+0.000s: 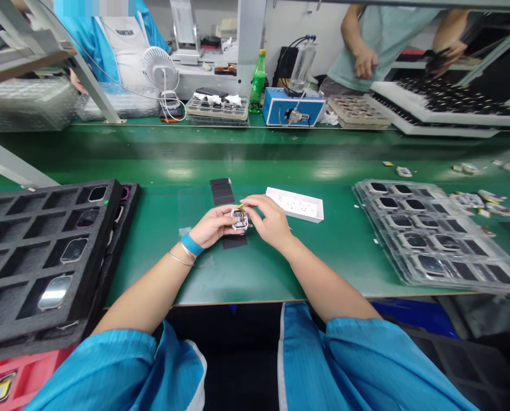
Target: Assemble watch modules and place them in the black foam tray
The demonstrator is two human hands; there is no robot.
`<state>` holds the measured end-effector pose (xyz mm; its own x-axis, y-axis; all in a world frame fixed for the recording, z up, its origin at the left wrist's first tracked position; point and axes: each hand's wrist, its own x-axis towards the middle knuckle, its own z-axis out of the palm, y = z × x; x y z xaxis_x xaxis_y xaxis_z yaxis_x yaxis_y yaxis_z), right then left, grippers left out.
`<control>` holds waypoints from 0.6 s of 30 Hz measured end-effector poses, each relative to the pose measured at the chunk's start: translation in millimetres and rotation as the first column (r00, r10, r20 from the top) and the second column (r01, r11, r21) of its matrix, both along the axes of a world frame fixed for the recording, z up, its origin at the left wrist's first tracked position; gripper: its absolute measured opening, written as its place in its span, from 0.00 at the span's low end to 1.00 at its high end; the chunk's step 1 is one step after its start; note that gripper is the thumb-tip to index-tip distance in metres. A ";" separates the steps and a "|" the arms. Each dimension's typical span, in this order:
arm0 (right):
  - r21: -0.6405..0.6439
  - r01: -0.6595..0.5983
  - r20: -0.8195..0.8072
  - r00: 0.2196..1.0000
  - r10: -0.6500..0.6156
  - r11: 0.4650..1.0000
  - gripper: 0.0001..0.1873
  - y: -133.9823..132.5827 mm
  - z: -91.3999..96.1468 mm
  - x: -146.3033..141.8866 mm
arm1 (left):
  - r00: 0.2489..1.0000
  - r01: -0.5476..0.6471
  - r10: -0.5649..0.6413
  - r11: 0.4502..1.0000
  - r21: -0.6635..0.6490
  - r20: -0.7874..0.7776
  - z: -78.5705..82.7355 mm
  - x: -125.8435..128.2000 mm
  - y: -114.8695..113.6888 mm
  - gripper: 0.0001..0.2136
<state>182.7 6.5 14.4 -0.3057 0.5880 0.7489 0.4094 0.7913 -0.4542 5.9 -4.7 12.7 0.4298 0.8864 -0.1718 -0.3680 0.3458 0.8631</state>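
Note:
Over the middle of the green bench, my left hand is closed on a small open smartwatch case, its inner parts facing up. My right hand is at the right side of the case, its thumb and fingertips pinched around a thin yellow piece at the upper edge. Whether that piece is a loose strip or part of the watch I cannot tell. Beneath and behind the hands lie dark flat strips. Just right of my right hand sits a shallow white tray with several tiny dark parts.
On the left stand stacked black foam trays with several watches, above a red tray. Clear plastic trays of watches lie on the right. Small parts are scattered beyond. A blue machine and a green bottle stand behind; two people work opposite.

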 end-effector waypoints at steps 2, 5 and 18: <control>0.017 -0.004 0.011 1.000 0.003 1.000 0.09 1.6 -3.3 -1.2 | 0.998 -0.054 0.054 0.999 0.004 -0.035 0.1 3.0 -1.3 0.16; 0.020 -0.013 0.028 1.000 0.012 1.000 0.09 3.6 -8.2 -3.9 | 0.989 -0.114 0.114 0.993 0.003 -0.091 -1.6 7.0 -2.3 0.14; -0.429 0.060 0.232 0.972 0.045 0.901 0.02 8.2 -32.0 -25.5 | 0.907 -0.400 0.360 0.899 -0.180 -0.217 2.2 -20.8 21.3 0.03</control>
<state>157.2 14.7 -17.6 -0.4326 0.8388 0.3306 0.5491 0.5359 -0.6413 -14.9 16.5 14.9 0.0131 0.9083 -0.4181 -0.3598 0.3944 0.8456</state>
